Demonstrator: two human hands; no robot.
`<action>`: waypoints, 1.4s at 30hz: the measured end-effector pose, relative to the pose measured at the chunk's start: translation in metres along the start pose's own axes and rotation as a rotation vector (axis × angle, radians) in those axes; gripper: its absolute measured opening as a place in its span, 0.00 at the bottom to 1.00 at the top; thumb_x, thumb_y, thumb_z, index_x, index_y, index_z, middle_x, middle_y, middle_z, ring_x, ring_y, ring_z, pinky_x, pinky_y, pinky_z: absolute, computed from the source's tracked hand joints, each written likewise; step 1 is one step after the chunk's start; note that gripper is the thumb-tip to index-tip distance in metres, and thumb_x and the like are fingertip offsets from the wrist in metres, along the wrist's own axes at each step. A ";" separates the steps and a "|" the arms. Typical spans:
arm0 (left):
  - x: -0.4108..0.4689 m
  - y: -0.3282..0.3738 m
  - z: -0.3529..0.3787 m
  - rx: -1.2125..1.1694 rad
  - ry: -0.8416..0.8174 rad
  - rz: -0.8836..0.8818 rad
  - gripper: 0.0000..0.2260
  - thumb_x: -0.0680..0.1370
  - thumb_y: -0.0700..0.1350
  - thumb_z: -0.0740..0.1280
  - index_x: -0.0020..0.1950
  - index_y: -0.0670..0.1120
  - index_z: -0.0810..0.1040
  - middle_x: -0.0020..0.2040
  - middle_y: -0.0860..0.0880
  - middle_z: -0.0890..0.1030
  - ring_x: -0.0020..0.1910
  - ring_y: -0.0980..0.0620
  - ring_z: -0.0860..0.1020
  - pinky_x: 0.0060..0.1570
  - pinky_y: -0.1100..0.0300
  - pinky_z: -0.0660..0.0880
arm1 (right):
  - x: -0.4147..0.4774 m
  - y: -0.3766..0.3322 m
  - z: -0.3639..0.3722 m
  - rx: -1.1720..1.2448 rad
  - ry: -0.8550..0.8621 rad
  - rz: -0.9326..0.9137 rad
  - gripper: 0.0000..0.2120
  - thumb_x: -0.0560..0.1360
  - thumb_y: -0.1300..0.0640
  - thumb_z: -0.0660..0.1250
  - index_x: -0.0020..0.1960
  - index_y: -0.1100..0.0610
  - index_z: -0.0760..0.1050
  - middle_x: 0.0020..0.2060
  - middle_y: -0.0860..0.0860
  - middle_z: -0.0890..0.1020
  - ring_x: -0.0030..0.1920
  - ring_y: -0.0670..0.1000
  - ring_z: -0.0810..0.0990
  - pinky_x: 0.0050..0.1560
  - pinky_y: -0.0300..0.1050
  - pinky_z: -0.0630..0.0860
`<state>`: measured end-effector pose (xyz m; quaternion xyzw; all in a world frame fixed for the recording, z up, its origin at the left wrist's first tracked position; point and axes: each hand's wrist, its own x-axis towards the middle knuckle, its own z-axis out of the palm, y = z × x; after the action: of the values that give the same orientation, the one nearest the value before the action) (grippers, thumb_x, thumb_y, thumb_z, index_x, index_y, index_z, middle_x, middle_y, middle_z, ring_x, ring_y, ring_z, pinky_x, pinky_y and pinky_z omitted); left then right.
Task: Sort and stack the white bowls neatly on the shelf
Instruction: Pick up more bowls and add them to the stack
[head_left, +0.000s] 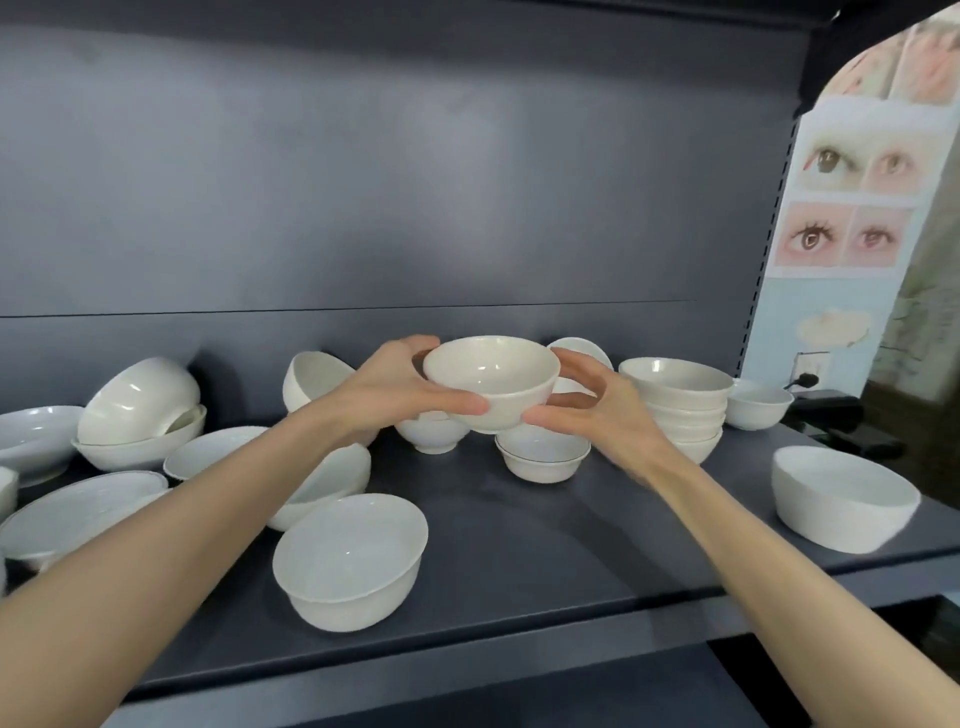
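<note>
My left hand (400, 389) and right hand (597, 410) curl round upright bowl (491, 382); stack (680, 405) just right of it, nearer right hand.

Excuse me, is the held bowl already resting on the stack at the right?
No: the left hand and right hand hold the bowl up, clear of the stack.

A shop, it seems — a dark metal display shelf (519, 545) with slotted upright (768, 260), many white bowls (348, 561), a poster of eyes (841, 208) beside.
</note>
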<state>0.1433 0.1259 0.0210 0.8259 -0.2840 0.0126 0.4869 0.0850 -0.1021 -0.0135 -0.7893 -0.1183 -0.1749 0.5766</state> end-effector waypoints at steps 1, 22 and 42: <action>0.005 0.004 0.005 -0.025 -0.001 0.011 0.28 0.53 0.58 0.80 0.48 0.48 0.79 0.47 0.49 0.83 0.49 0.50 0.81 0.55 0.49 0.76 | -0.002 -0.001 -0.007 0.014 0.025 0.001 0.32 0.66 0.60 0.79 0.66 0.48 0.72 0.62 0.40 0.77 0.52 0.43 0.83 0.53 0.37 0.76; 0.114 0.100 0.167 -0.211 0.080 0.074 0.20 0.64 0.46 0.80 0.48 0.51 0.72 0.47 0.52 0.80 0.43 0.61 0.79 0.43 0.68 0.77 | 0.013 0.029 -0.207 -0.156 0.194 0.025 0.24 0.63 0.64 0.79 0.58 0.59 0.78 0.51 0.52 0.84 0.53 0.48 0.83 0.53 0.36 0.79; 0.127 0.076 0.203 -0.079 0.160 -0.100 0.26 0.58 0.55 0.82 0.50 0.47 0.80 0.49 0.49 0.84 0.52 0.53 0.81 0.57 0.56 0.77 | 0.039 0.075 -0.238 -0.129 -0.097 0.163 0.17 0.69 0.59 0.76 0.57 0.56 0.81 0.50 0.45 0.85 0.55 0.43 0.81 0.48 0.27 0.75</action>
<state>0.1611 -0.1250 0.0128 0.8156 -0.2031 0.0429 0.5401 0.1169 -0.3522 0.0024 -0.8393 -0.0698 -0.0964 0.5305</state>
